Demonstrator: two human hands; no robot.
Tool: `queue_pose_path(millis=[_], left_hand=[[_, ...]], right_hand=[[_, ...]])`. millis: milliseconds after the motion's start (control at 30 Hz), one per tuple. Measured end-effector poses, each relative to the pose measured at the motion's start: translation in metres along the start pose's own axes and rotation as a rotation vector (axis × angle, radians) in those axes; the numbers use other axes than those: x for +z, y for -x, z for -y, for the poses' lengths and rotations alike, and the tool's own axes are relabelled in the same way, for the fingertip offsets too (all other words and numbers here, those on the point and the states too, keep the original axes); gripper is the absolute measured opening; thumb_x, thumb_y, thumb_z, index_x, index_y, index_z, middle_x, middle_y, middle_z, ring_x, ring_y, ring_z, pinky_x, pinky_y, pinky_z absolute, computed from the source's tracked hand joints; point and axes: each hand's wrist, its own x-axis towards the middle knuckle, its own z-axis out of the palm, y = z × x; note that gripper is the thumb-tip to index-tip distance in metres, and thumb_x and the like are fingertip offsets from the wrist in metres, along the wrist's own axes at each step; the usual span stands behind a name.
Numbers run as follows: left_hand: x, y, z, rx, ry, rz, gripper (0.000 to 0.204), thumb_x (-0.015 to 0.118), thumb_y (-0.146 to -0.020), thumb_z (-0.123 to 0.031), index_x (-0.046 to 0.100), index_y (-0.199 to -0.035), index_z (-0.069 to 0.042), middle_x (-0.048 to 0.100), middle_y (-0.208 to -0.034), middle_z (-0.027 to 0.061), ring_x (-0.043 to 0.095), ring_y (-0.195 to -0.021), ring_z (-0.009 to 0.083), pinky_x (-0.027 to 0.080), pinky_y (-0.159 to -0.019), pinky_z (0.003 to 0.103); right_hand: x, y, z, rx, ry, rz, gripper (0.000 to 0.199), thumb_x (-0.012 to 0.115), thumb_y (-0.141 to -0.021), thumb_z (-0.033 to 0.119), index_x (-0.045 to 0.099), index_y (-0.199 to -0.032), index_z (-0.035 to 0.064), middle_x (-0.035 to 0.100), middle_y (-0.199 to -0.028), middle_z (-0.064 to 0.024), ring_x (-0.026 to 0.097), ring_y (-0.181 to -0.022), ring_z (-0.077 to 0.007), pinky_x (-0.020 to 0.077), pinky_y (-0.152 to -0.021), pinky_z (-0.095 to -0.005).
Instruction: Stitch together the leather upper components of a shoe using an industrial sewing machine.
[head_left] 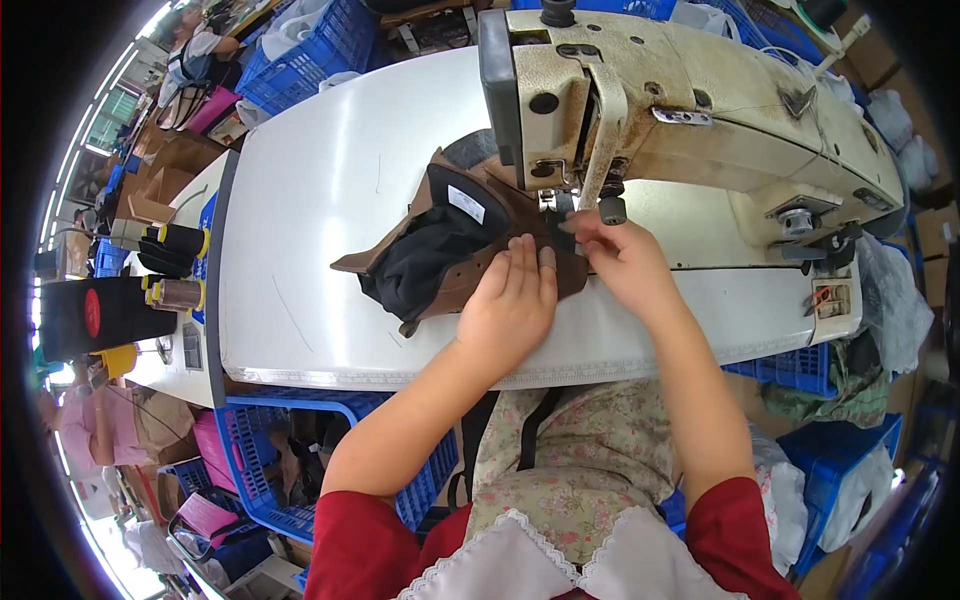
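Note:
A brown leather piece [463,281] with a black cloth lining [425,255] and a white label [466,204] lies on the white table of a sewing machine. It resembles a shoe upper or a small bag; I cannot tell which. Its right part reaches under the presser foot [557,201]. My left hand [512,305] rests on the leather with its fingers stretched out flat, just in front of the foot. Close to the right of the foot, my right hand [622,262] is closed in a pinch at the work's edge. What its fingertips hold is too small to make out.
The machine's worn cream arm [720,110] spans the far right. Left of the table [290,250] stand thread cones [180,294]. Blue baskets [290,400] sit below and behind the table. Small scissors [822,298] lie at its right end. Other people are at the far left.

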Motion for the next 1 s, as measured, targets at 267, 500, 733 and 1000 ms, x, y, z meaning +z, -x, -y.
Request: queue_pose_path(millis=[267, 500, 733, 1000], left_hand=[[0.007, 0.002, -0.001, 0.007, 0.052, -0.081, 0.037, 0.054, -0.082, -0.019, 0.069, -0.111, 0.0, 0.07, -0.115, 0.0227, 0.066, -0.11, 0.0282, 0.044, -0.102, 0.036], [0.001, -0.002, 0.002, -0.01, 0.039, -0.064, 0.035, 0.056, -0.081, -0.018, 0.07, -0.11, -0.006, 0.072, -0.114, 0.0141, 0.068, -0.108, 0.022, 0.048, -0.097, 0.034], [0.0, -0.004, 0.007, 0.042, 0.048, -0.059, 0.035, 0.057, -0.08, -0.017, 0.07, -0.11, -0.006, 0.072, -0.114, 0.0138, 0.068, -0.107, 0.0217, 0.048, -0.095, 0.033], [-0.005, -0.003, 0.01, 0.01, 0.09, -0.046, 0.036, 0.057, -0.08, -0.018, 0.069, -0.112, -0.007, 0.072, -0.116, 0.0122, 0.068, -0.108, 0.0208, 0.047, -0.095, 0.034]], right_hand=[[-0.022, -0.017, -0.01, -0.434, 0.484, 0.165, 0.018, 0.07, -0.08, 0.006, 0.071, -0.098, 0.0073, 0.07, -0.1, -0.0077, 0.065, -0.092, -0.0292, 0.054, -0.081, -0.0401], [-0.025, -0.022, -0.015, -0.864, 0.791, 0.139, 0.028, 0.063, -0.076, 0.012, 0.071, -0.102, 0.0091, 0.07, -0.096, -0.0015, 0.064, -0.099, -0.0211, 0.0558, -0.078, -0.0328], [-0.022, -0.026, -0.016, -0.679, 0.74, 0.152, 0.022, 0.066, -0.077, 0.014, 0.07, -0.098, 0.0093, 0.066, -0.089, -0.0028, 0.063, -0.089, -0.0231, 0.0548, -0.076, -0.036], [-0.039, -0.043, -0.009, -0.688, 0.669, 0.343, 0.032, 0.073, -0.083, 0.026, 0.069, -0.113, 0.0144, 0.071, -0.101, -0.0053, 0.069, -0.084, -0.029, 0.055, -0.074, -0.0417]])
